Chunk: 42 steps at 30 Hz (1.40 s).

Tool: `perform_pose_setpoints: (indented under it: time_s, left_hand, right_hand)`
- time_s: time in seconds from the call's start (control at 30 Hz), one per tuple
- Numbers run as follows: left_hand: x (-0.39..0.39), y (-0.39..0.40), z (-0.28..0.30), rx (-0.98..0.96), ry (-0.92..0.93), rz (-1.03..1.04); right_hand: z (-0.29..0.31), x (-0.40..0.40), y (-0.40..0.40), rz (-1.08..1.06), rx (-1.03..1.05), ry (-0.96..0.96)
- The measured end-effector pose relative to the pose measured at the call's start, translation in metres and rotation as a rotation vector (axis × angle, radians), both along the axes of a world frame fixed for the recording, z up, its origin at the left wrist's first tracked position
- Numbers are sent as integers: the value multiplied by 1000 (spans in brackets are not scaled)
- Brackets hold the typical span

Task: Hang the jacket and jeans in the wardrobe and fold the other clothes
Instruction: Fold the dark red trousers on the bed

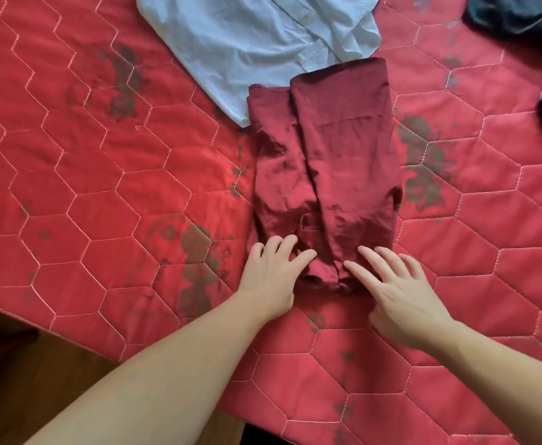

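I see both grips flat, fingers straight: left hand (271, 277) and right hand (398, 293) pressing the maroon garment (324, 168) on the bed (102, 175).

A maroon garment (324, 168) of thin, creased cloth with a slight sheen lies on a red quilted bedspread (102, 175), satiny, stitched in hexagons, with faded dark floral print. A pale blue shirt (247, 43) looks matt, crisp cotton. Dark fabric (519, 14) appears soft. The floor (22, 374) is brown wood.
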<state>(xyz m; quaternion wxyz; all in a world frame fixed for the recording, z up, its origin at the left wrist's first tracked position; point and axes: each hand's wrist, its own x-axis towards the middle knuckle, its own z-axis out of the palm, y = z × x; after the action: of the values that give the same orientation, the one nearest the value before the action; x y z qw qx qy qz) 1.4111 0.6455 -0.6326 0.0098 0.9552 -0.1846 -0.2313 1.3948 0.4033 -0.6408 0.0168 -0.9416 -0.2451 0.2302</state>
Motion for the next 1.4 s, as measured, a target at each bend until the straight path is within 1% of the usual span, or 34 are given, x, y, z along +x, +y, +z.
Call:
perform_pose_setpoints:
  time_s: [0.13, 0.2, 0.3, 0.33, 0.4, 0.43, 0.47, 0.53, 0.57, 0.6, 0.63, 0.7, 0.77, 0.8, 0.9, 0.93, 0.97, 1.0, 1.03, 1.07, 1.1, 1.17, 1.23, 1.27, 1.3, 1.33, 1.4]
  left_hand:
    - [7, -8, -2, 26, -5, 44]
    - [14, -10, -2, -27, -4, 88]
    - [26, -10, 4, -112, 38, 152]
    - [29, -8, 8, -128, 72, 167]
    - [35, -3, 16, -144, 147, 170]
    - [39, 0, 21, -162, 215, 180]
    - [44, 2, 28, -193, 324, 216]
    - [55, 2, 41, -219, 609, 275]
    - [61, -1, 49, -190, 723, 267]
    - [67, -4, 56, -147, 808, 249]
    - [71, -7, 62, -122, 863, 238]
    - [79, -7, 68, -170, 925, 324]
    - [88, -1, 67, -293, 884, 441]
    - [93, 4, 66, -362, 813, 514]
    - [107, 16, 58, -643, 542, 794]
    - [111, 20, 54, -761, 488, 911]
    - [113, 22, 51, -883, 484, 1056]
    - [114, 27, 45, -990, 524, 1222]
    - [112, 30, 39, -1064, 577, 1377]
    - [109, 35, 32, -1114, 610, 1494]
    - [105, 39, 23, -1157, 616, 1567]
    - [92, 42, 10, -1225, 625, 1626]
    - [80, 42, 3, -1191, 614, 1616]
    - [78, 42, 0, -1157, 566, 1607]
    - [78, 42, -2, -1149, 521, 1605]
    - [81, 43, -2, -1182, 504, 1604]
    - [94, 43, 2, -1344, 562, 1615]
  right_hand:
    - [-3, 18, 10, -3, 11, -42]
    - [-4, 28, 13, -9, 55, -93]
    - [-1, 39, 15, -69, 189, -158]
    - [2, 42, 15, -88, 227, -154]
    - [12, 48, 13, -101, 262, -87]
    - [19, 52, 12, -103, 254, -23]
    - [27, 58, 11, -124, 239, 77]
    - [41, 73, 13, -224, 212, 401]
    - [48, 79, 16, -293, 184, 585]
    - [54, 85, 19, -353, 142, 739]
    - [59, 90, 21, -394, 107, 850]
    - [67, 97, 20, -457, 93, 968]
    - [70, 104, 14, -577, 184, 995]
    - [68, 110, 10, -656, 268, 977]
    - [58, 128, 1, -969, 614, 819]
    - [54, 133, -1, -1074, 740, 772]
    - [49, 136, -2, -1169, 842, 756]
    - [47, 136, -3, -1229, 887, 778]
    - [42, 134, -2, -1245, 870, 804]
    - [39, 131, -1, -1242, 822, 819]
    - [33, 127, 1, -1248, 761, 804]
    - [23, 120, 3, -1276, 725, 757]
    - [22, 119, 10, -1316, 759, 717]
    - [22, 122, 11, -1345, 796, 726]
    - [21, 126, 12, -1381, 836, 742]
    - [23, 130, 13, -1417, 876, 794]
    - [24, 142, 12, -1500, 931, 929]
